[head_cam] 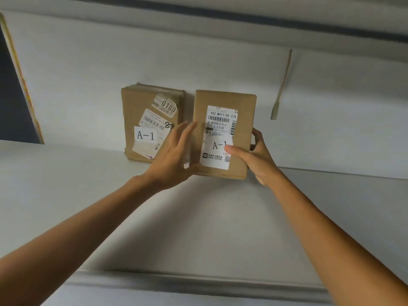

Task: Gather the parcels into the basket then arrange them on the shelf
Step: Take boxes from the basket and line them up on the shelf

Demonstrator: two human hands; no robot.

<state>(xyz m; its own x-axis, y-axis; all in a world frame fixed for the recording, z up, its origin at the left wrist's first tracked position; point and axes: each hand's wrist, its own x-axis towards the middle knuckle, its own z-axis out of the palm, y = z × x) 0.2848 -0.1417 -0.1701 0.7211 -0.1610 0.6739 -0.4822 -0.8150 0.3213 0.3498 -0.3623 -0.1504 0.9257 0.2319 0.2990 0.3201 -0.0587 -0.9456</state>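
A white shelf carries two brown parcels standing at its back edge. The right parcel, labelled A-1, is gripped by the right hand, thumb on its front and fingers curled behind. The left hand is spread open, flat against its left side. The left parcel, also A-1, stands just beside it.

- A parcel storage or sorting room is indicated.
- Brown cardboard parcels bearing barcoded shipping labels and "A-1" location tags are stood on a white shelf.
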